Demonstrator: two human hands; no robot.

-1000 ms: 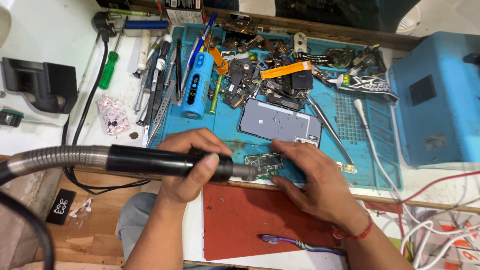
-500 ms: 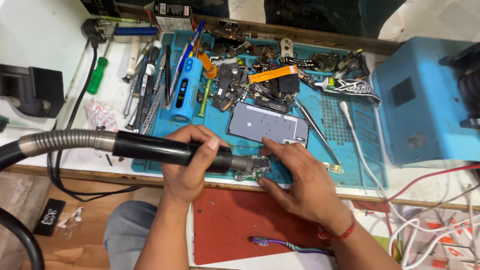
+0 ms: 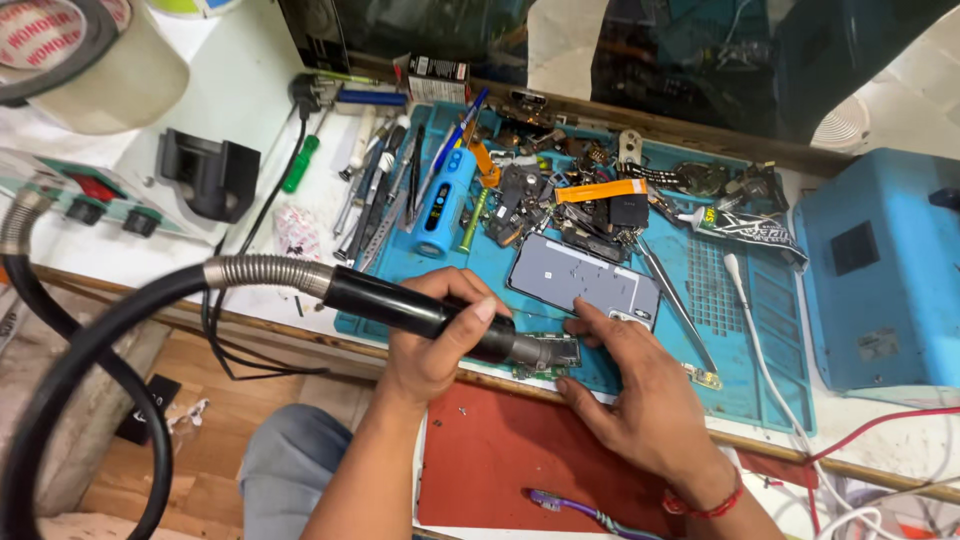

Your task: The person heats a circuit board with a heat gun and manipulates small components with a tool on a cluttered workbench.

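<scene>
Left hand (image 3: 435,345) is wrapping its grip tight around the black hot-air handle (image 3: 420,312), centre frame; stiff, light, dragged by a thick hose (image 3: 60,400), best held mid-barrel away from the nozzle. Right hand (image 3: 640,400) is pressing spread fingers beside the small circuit board (image 3: 545,362), thin and fragile, edges only. Blue mat (image 3: 760,330) is covering a cluttered surface; grey phone (image 3: 585,282) just above the board.

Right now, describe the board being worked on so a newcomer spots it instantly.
Find the blue work mat; at its near edge the left hand aims a black hot-air wand. At its nozzle lies a small green circuit board, steadied by the right hand, below the grey phone back.
</scene>
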